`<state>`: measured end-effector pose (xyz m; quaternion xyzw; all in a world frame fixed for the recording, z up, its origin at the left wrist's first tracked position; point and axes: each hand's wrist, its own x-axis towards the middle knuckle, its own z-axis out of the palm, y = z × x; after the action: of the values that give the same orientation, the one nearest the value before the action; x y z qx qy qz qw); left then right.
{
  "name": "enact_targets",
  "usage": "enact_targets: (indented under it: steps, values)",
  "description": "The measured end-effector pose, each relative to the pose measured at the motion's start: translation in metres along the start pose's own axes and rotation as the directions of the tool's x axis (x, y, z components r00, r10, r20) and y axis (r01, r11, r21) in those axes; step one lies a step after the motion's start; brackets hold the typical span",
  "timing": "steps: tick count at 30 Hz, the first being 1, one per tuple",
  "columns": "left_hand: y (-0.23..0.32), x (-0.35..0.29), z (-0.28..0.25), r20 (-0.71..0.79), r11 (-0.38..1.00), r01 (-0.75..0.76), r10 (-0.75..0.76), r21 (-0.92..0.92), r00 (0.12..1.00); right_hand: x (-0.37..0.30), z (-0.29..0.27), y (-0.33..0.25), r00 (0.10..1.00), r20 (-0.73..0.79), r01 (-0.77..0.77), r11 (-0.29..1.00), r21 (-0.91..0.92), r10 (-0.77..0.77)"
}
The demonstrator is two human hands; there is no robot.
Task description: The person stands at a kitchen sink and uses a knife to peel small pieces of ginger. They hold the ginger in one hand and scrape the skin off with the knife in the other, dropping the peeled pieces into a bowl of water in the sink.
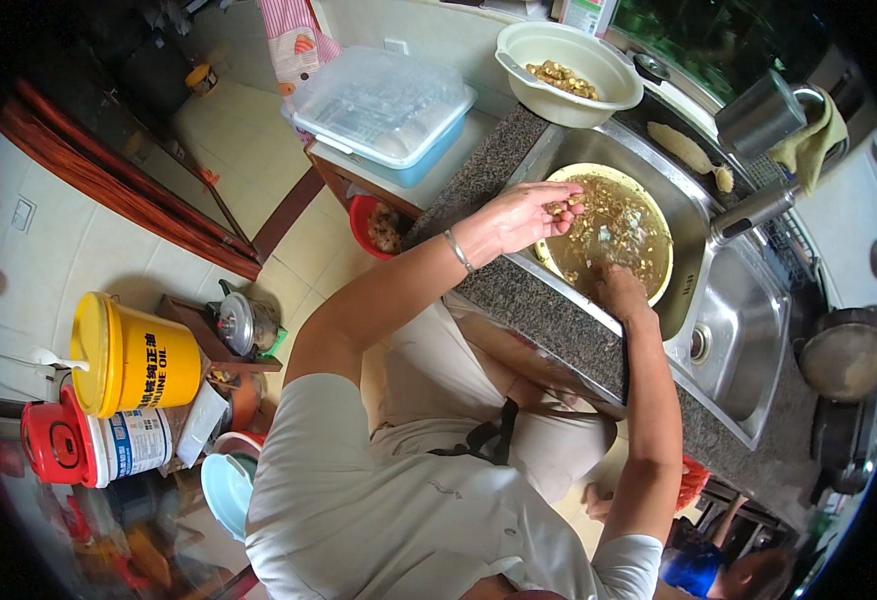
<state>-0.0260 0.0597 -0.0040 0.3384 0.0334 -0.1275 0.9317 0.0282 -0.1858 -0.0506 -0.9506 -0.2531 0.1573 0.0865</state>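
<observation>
Steel sink [743,350], yellowish-brown pieces [606,207] in murky water [570,253]

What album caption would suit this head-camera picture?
Left hand holding small brownish pieces, right hand dipped in murky water in a yellow basin inside a steel sink.

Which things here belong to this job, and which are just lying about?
In use:
yellow basin of murky water, right hand in it
small pieces in left hand
pale bowl of similar pieces, probably

Lying about:
yellow bucket
lidded blue box
</observation>
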Motion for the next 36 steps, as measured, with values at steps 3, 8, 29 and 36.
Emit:
enact_targets:
  steps: [3, 8, 29, 36]
  values:
    - [-0.005, -0.009, -0.006, -0.024, 0.999, -0.05, 0.051, 0.015, 0.998, 0.0, 0.001, 0.008, 1.0, 0.004, 0.028, 0.999, 0.028, -0.028]
    - [-0.009, -0.018, -0.003, -0.086, 0.995, -0.091, 0.088, -0.043, 0.992, 0.004, 0.012, 0.03, 0.987, -0.104, 0.159, 0.819, 0.551, -0.122]
    - [-0.053, 0.003, -0.016, -0.187, 0.977, -0.065, 0.026, -0.205, 0.982, -0.023, -0.015, -0.058, 0.704, -0.661, 0.596, 0.722, 0.35, -0.26]
    - [-0.054, 0.001, -0.008, -0.168, 0.979, -0.042, 0.007, -0.201, 0.986, -0.023, -0.017, -0.059, 0.699, -0.668, 0.604, 0.712, 0.358, -0.257]
